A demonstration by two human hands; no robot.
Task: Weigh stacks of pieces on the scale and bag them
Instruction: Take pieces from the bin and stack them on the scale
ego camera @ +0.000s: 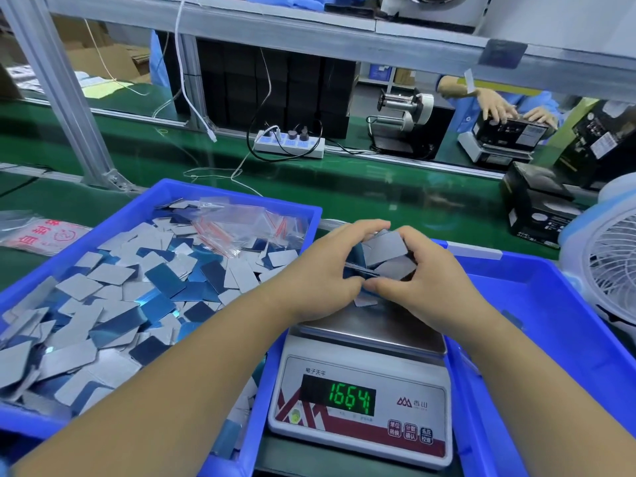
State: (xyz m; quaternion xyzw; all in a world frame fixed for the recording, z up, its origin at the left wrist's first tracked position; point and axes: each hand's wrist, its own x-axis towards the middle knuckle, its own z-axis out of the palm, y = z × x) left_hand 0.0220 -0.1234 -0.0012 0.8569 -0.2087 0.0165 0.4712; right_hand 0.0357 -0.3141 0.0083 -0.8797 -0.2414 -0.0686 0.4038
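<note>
The scale sits at lower centre of the frame, its display reading 1664. Above its pan, the left hand and right hand together grip a stack of pieces. More pieces fill the blue bin at left.

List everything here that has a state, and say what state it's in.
Scale: on, green digits lit.
Stack of pieces: gripped by both hands above the scale pan.
Left hand: holding the stack.
Right hand: holding the stack.
Left bin: full of loose pieces.
Fan: cannot tell if running.
</note>
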